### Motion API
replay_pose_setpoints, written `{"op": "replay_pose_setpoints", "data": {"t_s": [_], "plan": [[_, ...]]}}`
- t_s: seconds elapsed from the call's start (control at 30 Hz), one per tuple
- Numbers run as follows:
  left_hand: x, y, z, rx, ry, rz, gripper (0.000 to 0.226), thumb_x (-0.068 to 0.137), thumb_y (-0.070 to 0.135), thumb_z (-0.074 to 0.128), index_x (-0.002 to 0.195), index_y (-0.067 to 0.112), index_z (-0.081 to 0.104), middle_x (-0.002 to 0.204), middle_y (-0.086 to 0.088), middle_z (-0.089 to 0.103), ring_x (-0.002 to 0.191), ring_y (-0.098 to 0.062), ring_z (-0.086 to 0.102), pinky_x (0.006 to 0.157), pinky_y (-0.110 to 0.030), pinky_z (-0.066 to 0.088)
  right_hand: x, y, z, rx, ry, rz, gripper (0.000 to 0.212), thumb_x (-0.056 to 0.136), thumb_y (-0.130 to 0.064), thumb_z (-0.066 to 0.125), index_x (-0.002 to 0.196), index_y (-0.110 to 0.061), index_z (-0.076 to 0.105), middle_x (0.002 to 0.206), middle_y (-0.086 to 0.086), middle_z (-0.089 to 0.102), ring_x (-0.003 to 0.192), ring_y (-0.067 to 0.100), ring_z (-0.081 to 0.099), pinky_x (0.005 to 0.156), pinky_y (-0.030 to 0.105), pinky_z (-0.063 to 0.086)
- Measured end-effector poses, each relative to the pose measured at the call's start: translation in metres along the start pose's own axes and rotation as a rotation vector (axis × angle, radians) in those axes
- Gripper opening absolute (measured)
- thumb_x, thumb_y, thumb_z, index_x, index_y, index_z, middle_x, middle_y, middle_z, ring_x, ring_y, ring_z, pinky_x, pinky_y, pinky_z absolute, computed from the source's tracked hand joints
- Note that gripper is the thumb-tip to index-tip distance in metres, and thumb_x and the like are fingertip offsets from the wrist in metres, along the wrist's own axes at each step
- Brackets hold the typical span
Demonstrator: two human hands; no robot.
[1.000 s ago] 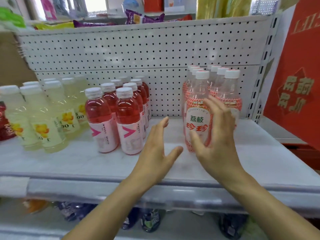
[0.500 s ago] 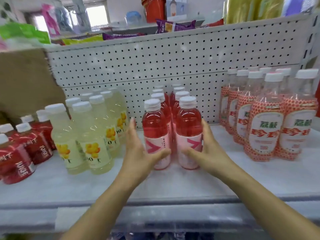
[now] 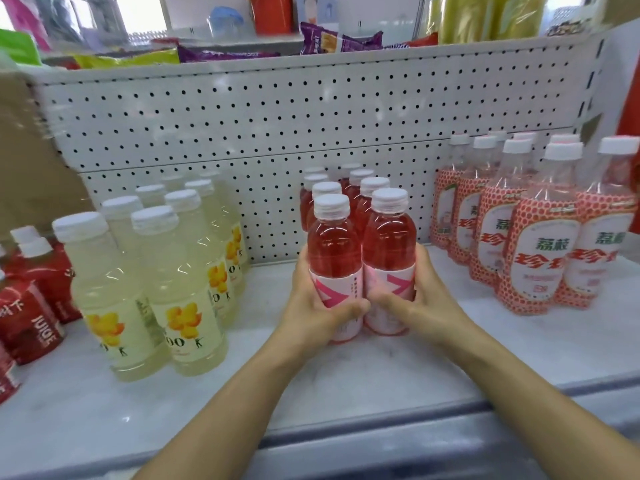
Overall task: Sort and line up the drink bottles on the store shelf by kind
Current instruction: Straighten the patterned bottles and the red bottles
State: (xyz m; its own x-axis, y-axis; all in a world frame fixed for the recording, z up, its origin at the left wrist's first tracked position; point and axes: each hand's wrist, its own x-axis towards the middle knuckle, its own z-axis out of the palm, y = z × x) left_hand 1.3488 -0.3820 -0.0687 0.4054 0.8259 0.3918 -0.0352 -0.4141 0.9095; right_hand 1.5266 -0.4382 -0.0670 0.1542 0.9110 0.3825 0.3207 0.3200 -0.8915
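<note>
Mid-frame, the left hand (image 3: 317, 308) curls its fingers round the left front pink bottle (image 3: 334, 258) and the right hand (image 3: 420, 303) round the right front pink bottle (image 3: 389, 251) — both upright on the shelf (image 3: 346, 382), touching. Yellow bottles (image 3: 149, 289) stand at left, red-dotted bottles (image 3: 540, 251) at right.

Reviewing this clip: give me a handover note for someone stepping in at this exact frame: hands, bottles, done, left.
Left hand grips the front-left pink bottle; right hand grips the front-right pink bottle.
On the shelf, from the left: red juice bottles, yellow bottles, pink double row, lychee bottles.
Done: kinds grouped apart.
Left: square up the pink fronts; yellow rows look slanted; red ones partly out of view.
</note>
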Motion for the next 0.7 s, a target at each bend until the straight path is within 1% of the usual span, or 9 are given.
{"op": "replay_pose_setpoints", "data": {"t_s": [0.07,0.13,0.2,0.33,0.47,0.5,0.57,0.63,0.7], "plan": [[-0.002,0.0,0.001,-0.009,0.01,-0.001,0.099,0.069,-0.007,0.085,0.146,0.02,0.03,0.129,-0.004,0.063,0.116,-0.013,0.064,0.093,-0.028,0.055,-0.002,0.0,0.001,-0.015,0.002,-0.004,0.081,0.079,-0.016,0.081,0.142,-0.03,0.032,0.128,-0.013,0.06,0.115,0.0,0.061,0.097,0.028,0.051],[-0.003,-0.001,0.002,0.007,0.022,-0.007,0.103,0.066,-0.003,0.088,0.147,0.023,0.029,0.129,-0.002,0.062,0.116,-0.011,0.064,0.094,-0.028,0.055,-0.004,-0.001,0.001,-0.039,-0.008,-0.003,0.085,0.075,-0.018,0.085,0.141,-0.03,0.032,0.127,-0.015,0.06,0.112,-0.004,0.061,0.091,0.017,0.051],[-0.004,-0.002,0.003,0.018,0.034,-0.006,0.104,0.065,-0.003,0.089,0.146,0.024,0.03,0.129,-0.001,0.062,0.115,-0.008,0.064,0.091,-0.024,0.055,-0.005,-0.003,0.002,-0.059,-0.005,-0.007,0.088,0.073,-0.018,0.086,0.14,-0.029,0.031,0.125,-0.017,0.059,0.108,-0.009,0.06,0.084,0.009,0.049],[-0.008,0.0,0.004,0.02,0.034,-0.015,0.102,0.066,-0.001,0.089,0.146,0.024,0.03,0.132,-0.003,0.059,0.116,-0.008,0.063,0.089,-0.022,0.054,-0.004,-0.001,0.004,-0.048,0.021,-0.011,0.087,0.073,-0.009,0.085,0.14,-0.023,0.032,0.123,-0.014,0.058,0.103,-0.012,0.06,0.079,0.006,0.047],[-0.009,0.007,0.002,0.077,0.044,-0.01,0.093,0.066,0.004,0.09,0.139,0.028,0.037,0.128,0.002,0.06,0.113,-0.003,0.063,0.087,-0.018,0.053,-0.005,-0.003,0.006,-0.06,0.033,-0.037,0.087,0.075,-0.014,0.083,0.142,-0.024,0.028,0.124,-0.016,0.055,0.102,-0.016,0.057,0.082,0.005,0.048],[-0.01,0.008,0.0,0.106,0.041,-0.024,0.09,0.067,0.006,0.09,0.137,0.031,0.038,0.127,0.005,0.061,0.113,-0.001,0.063,0.087,-0.017,0.053,-0.006,-0.004,0.006,-0.06,0.037,-0.048,0.089,0.077,-0.016,0.082,0.145,-0.024,0.026,0.126,-0.017,0.054,0.105,-0.016,0.056,0.086,0.008,0.048],[-0.015,0.011,-0.005,0.165,0.035,-0.087,0.086,0.072,0.012,0.088,0.138,0.035,0.037,0.127,0.015,0.059,0.114,0.003,0.059,0.091,-0.018,0.052,-0.007,-0.006,0.004,-0.037,0.06,-0.06,0.095,0.08,-0.025,0.08,0.15,-0.027,0.016,0.135,-0.015,0.049,0.115,-0.012,0.052,0.099,0.019,0.047],[-0.028,0.018,-0.011,0.241,0.073,-0.135,0.086,0.078,0.022,0.084,0.146,0.034,0.033,0.141,0.017,0.051,0.128,0.001,0.048,0.104,-0.025,0.046,-0.009,-0.009,0.004,-0.059,0.138,-0.078,0.097,0.082,-0.045,0.075,0.152,-0.035,0.009,0.148,-0.009,0.039,0.13,0.0,0.044,0.11,0.036,0.041],[-0.05,0.027,-0.019,0.35,0.14,-0.107,0.085,0.082,0.031,0.079,0.152,0.032,0.03,0.149,0.016,0.042,0.133,0.001,0.04,0.105,-0.021,0.04,-0.013,-0.014,0.006,-0.118,0.26,-0.156,0.089,0.083,-0.052,0.065,0.151,-0.036,0.011,0.154,-0.005,0.03,0.138,0.007,0.034,0.114,0.045,0.034]]}}
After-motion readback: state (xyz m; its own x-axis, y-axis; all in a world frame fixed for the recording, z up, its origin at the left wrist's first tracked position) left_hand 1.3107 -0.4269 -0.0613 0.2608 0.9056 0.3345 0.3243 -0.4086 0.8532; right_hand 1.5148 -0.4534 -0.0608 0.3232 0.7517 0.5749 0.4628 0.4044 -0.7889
